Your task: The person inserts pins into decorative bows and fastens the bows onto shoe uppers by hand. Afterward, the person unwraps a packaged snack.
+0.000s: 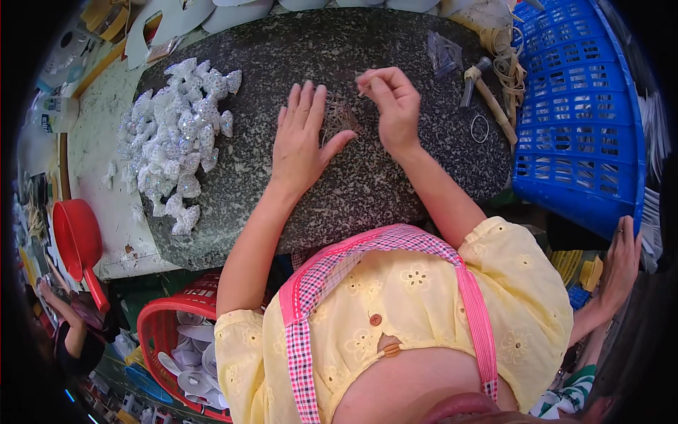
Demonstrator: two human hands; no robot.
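Observation:
My left hand [299, 138] lies flat on the dark speckled stone slab [367, 191], its fingers stretched out and nothing held. Between my two hands is a small pile of thin brownish wire-like pieces [340, 120], with my left thumb reaching over its near edge. My right hand [395, 109] is raised just to the right of that pile. Its thumb and forefinger are pinched together, and whatever they hold is too small to name. Left of my left hand, a heap of white glittery bows [176, 131] spreads across the slab's edge.
A hammer [487, 99], a clear plastic bag [443, 55] and a thin ring [479, 128] lie at the right. Beyond them leans a blue plastic basket [575, 106], with another person's hand [621, 265] on its rim. A red dipper [76, 240] and a red basket [147, 332] are at left.

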